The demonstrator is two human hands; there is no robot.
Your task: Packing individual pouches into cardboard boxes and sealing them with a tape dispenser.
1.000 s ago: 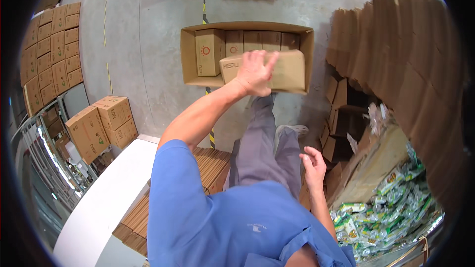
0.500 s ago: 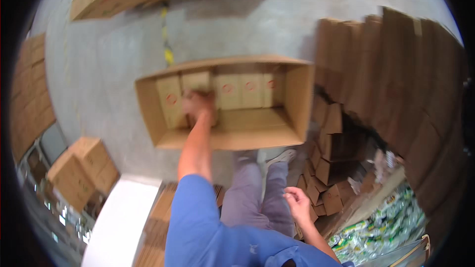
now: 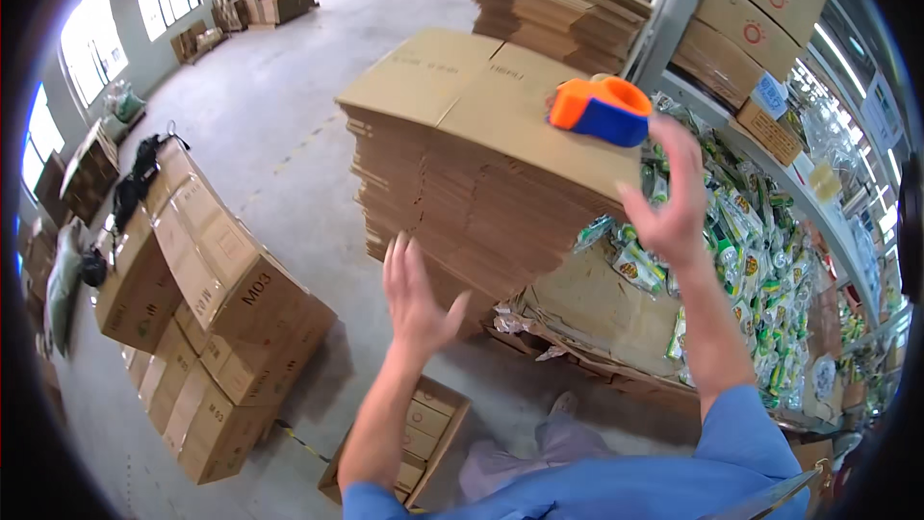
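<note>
A tall stack of flattened cardboard cartons (image 3: 462, 202) stands in front of me. Lying on its top, toward the right corner, is an orange and blue thing that looks like a tape dispenser (image 3: 606, 114). My right hand (image 3: 672, 197) is beside that corner with thumb and fingers apart, close to the dispenser and holding nothing. Before the stack's near side my left hand (image 3: 416, 303) is raised, its fingers stretched and thumb spread, also holding nothing. Below my left forearm an open carton (image 3: 450, 424) on the floor has small boxes (image 3: 421, 443) in it, partly hidden by the arm.
Closed cartons (image 3: 231, 327) are piled at the left. On the right lie many green and white plastic-wrapped packets (image 3: 751, 260), beside a metal rack (image 3: 674, 19) bearing more cartons (image 3: 751, 19). A further cardboard stack (image 3: 558, 14) stands beyond.
My view has swung up from the open carton to the cardboard stack. My left hand has come out of the carton and opened; my right hand has risen to the stack's right corner.
</note>
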